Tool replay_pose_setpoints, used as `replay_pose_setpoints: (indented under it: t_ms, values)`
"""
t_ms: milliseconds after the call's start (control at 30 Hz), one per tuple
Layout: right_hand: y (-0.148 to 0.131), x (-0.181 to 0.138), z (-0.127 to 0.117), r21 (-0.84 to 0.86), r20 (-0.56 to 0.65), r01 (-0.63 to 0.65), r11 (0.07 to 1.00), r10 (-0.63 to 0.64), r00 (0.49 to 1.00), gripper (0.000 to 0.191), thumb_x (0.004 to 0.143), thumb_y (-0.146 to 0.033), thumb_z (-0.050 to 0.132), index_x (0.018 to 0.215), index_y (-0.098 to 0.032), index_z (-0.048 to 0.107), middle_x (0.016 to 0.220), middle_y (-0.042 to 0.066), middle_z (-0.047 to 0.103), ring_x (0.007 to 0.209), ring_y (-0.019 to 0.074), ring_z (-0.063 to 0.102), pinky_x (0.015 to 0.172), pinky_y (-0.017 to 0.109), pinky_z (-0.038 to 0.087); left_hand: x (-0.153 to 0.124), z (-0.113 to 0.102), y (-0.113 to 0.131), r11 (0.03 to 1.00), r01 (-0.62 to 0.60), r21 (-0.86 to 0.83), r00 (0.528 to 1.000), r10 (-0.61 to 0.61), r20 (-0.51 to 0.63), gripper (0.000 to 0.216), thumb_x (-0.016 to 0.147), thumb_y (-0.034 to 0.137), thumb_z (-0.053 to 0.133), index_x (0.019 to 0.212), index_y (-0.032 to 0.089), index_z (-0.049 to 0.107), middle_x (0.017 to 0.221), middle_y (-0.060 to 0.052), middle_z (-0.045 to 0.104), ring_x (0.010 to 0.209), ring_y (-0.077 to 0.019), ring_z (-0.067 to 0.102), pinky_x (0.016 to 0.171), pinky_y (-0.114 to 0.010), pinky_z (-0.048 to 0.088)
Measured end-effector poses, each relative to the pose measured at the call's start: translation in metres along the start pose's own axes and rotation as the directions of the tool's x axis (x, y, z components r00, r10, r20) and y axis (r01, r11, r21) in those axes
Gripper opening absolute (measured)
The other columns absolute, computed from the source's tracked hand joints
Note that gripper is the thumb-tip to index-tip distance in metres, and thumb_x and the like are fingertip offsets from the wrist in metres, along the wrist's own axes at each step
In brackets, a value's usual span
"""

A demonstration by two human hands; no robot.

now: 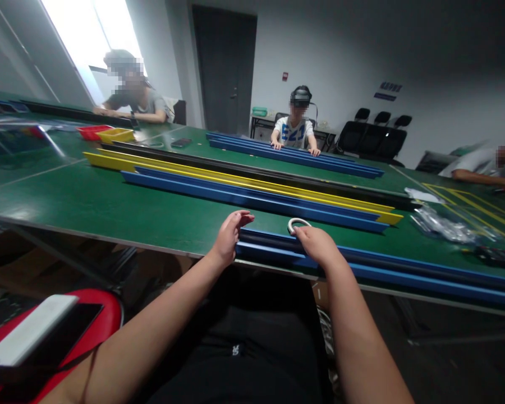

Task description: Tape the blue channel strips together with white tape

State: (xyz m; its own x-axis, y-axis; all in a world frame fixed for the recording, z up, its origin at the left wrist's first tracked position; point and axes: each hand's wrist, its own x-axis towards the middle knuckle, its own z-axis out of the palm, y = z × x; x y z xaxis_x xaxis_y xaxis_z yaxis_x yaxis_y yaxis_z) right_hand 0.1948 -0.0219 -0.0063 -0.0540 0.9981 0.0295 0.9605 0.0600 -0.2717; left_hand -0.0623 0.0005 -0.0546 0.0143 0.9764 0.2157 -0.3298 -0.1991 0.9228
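A long blue channel-shaped profile [408, 275] with a dark strip along its length lies at the table's near edge, running off to the right. At its left end is my left hand [227, 238], fingers stretched forward and slightly curved; whether the palm touches the profile I cannot tell. My right hand [320, 245] is closed on a white ring [292, 225], possibly a roll of tape, just above the profile. Beyond my hands lie another blue profile [252, 197], yellow profiles [235, 182] and black profiles [185, 158], side by side.
The green table [67, 196] carries more blue profiles [294, 159] near a person across from me. Red [93, 132] and yellow trays [116, 135] stand at the back left. Clear plastic bags [441, 224] lie right. A red stool [111, 314] is low left. Other people sit left and right.
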Motion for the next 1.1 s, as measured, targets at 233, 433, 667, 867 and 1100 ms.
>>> replay_pose_setpoints:
  t_ms: [233,433,667,867,1100]
  values:
    - [0.014,-0.008,0.0,0.52,-0.177,0.14,0.843,-0.054,0.983,0.028,0.084,-0.038,0.058,0.104,-0.021,0.07,0.095,0.003,0.072,0.082,0.0169,0.064,0.075,0.028,0.046,0.003,0.0,0.002,0.983,0.014,0.181,0.999,-0.021,0.033,0.03,0.084,0.044,0.059,0.097,0.017,0.066,0.105,-0.009,0.073,0.107,-0.0241,0.066,0.097,-0.04,0.047]
    - [0.022,-0.004,0.003,0.711,-0.244,0.23,0.665,-0.073,0.967,0.023,0.082,-0.036,0.063,0.099,-0.02,0.062,0.103,0.004,0.071,0.092,0.0177,0.065,0.09,0.034,0.048,0.004,-0.001,0.0,0.985,0.041,0.168,0.998,-0.049,0.042,0.026,0.083,0.04,0.061,0.094,0.017,0.067,0.1,-0.007,0.073,0.098,-0.0219,0.065,0.092,-0.035,0.046]
    - [0.022,-0.005,0.002,0.732,-0.161,0.173,0.659,-0.08,0.984,0.036,0.083,-0.037,0.066,0.116,-0.023,0.068,0.111,0.006,0.071,0.1,0.0199,0.065,0.093,0.036,0.049,0.005,-0.002,-0.003,0.986,0.043,0.158,0.996,-0.054,0.066,0.024,0.083,0.039,0.063,0.093,0.017,0.068,0.097,-0.006,0.072,0.093,-0.0198,0.063,0.086,-0.03,0.045]
    - [0.022,-0.005,0.002,0.754,-0.154,0.173,0.634,-0.085,0.984,0.03,0.084,-0.036,0.065,0.11,-0.021,0.069,0.108,0.007,0.073,0.099,0.0207,0.067,0.092,0.037,0.049,0.003,0.0,0.002,0.987,0.069,0.143,0.995,-0.078,0.059,0.023,0.083,0.037,0.064,0.092,0.017,0.068,0.095,-0.005,0.071,0.089,-0.0184,0.062,0.081,-0.029,0.045]
    - [0.024,-0.006,0.003,0.705,-0.186,0.207,0.678,-0.104,0.977,0.025,0.085,-0.033,0.062,0.108,-0.021,0.064,0.104,0.006,0.071,0.095,0.0186,0.065,0.089,0.034,0.048,0.002,0.0,0.005,0.982,0.056,0.178,0.996,-0.067,0.06,0.023,0.083,0.038,0.063,0.093,0.017,0.068,0.095,-0.005,0.072,0.088,-0.0189,0.063,0.081,-0.029,0.045]
